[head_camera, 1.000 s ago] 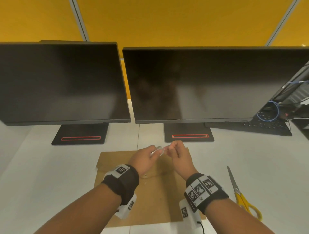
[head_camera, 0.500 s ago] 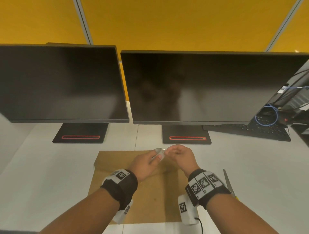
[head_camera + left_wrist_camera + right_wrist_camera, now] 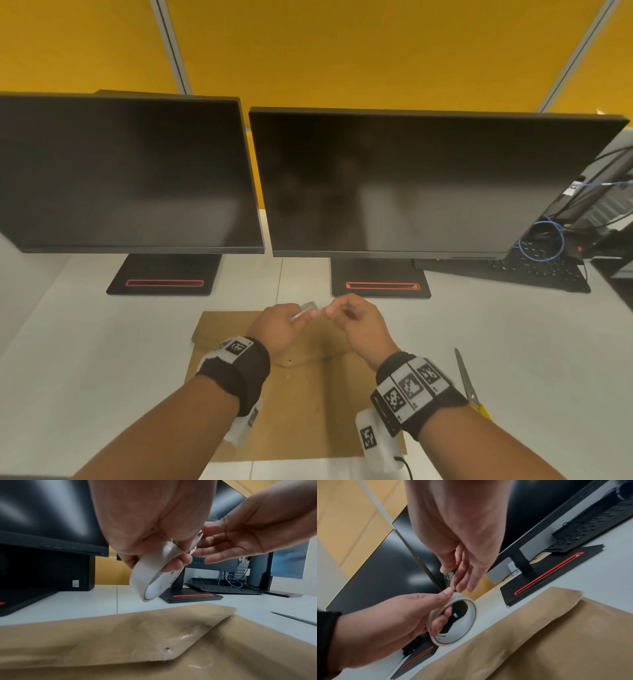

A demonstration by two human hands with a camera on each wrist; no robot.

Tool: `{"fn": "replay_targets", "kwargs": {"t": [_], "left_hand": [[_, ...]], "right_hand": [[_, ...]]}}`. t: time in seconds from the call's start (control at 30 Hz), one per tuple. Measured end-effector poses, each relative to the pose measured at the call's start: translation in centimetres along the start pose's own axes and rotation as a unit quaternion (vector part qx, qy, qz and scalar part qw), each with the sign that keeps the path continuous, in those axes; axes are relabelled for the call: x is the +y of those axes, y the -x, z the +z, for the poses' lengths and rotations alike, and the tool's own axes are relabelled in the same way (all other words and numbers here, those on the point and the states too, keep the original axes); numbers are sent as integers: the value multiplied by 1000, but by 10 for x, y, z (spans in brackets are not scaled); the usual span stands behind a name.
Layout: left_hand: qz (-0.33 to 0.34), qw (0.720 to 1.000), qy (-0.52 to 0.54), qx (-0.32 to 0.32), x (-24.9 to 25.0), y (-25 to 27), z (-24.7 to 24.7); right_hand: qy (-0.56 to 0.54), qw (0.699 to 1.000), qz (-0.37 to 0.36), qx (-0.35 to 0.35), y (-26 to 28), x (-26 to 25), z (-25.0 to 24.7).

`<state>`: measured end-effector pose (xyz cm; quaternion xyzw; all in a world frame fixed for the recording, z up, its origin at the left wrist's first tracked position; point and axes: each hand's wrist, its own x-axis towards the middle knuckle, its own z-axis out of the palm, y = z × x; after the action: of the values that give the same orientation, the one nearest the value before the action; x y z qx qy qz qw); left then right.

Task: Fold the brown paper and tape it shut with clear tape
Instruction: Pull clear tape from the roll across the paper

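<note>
Left hand (image 3: 278, 329) wrapped round the roll of clear tape (image 3: 453, 619), thumb on the outer face and fingers through the core, roll held on edge above the far end of the brown paper (image 3: 298, 407). Right hand (image 3: 359, 325) just beside it, to the right, thumb and fingertips (image 3: 453, 585) meeting at the top of the roll, apparently pinching the loose tape end; whether any length is already peeled cannot be told. Paper flat on the bench (image 3: 102, 359) directly beneath both hands, long axis running away from the person, rounded flap (image 3: 180, 639) folded down toward the near side with its tip pointing at the body. Probably a pull to the right to draw out a strip, then down onto the flap tip, which lies below and slightly nearer than the grip. Scissors (image 3: 467, 383) right of the paper, nearer the right hand. Small dark print on the inner core (image 3: 172, 573), too blurred to read; square coded markers on both wristbands (image 3: 409, 389); no brand legible on the two monitors (image 3: 411, 185).
</note>
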<state>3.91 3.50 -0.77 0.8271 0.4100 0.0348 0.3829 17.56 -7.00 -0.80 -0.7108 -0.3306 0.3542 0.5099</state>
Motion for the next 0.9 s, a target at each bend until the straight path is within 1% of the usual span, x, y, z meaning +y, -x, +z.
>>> {"fn": "replay_targets", "kwargs": {"t": [0.03, 0.1, 0.17, 0.2, 0.23, 0.3, 0.4, 0.47, 0.57, 0.7, 0.8, 0.87, 0.9], "left_hand": [[-7, 1000, 22, -5, -2, 0, -3], [-11, 994, 108, -33, -7, 0, -9], [-6, 978, 202, -59, -13, 1, -16], [-3, 970, 233, -67, -14, 2, -18], [5, 966, 251, -71, -15, 3, -19], [22, 966, 249, -70, -16, 4, -18], [33, 978, 201, -41, -18, 3, -12], [35, 987, 156, -19, -20, 1, -12], [43, 999, 11, -4, -23, 0, -14], [15, 994, -103, 24, -22, -6, -14], [-20, 983, -182, 28, -18, -11, -16], [-27, 977, -210, 34, -15, -11, -17], [-28, 979, -197, 34, -14, -10, -18]], "right_hand": [[-6, 1000, -3, 16, -2, 1, -3], [-37, 998, 3, 45, -8, 0, -11], [-63, 997, 18, 47, -11, -4, -21], [-68, 997, 24, 40, -13, -3, -25], [-67, 997, 30, 34, -14, -2, -28], [-61, 997, 42, 19, -13, 1, -29], [-72, 996, 51, -11, -9, 5, -19], [-71, 996, 46, -15, -5, 4, -15], [-67, 997, 37, -11, -2, 2, -14], [-22, 999, 24, 4, -4, 2, -12], [-24, 999, 28, 22, -6, 3, -10], [-11, 998, 37, 43, -9, 6, -11], [0, 997, 42, 57, -11, 9, -14]]}}
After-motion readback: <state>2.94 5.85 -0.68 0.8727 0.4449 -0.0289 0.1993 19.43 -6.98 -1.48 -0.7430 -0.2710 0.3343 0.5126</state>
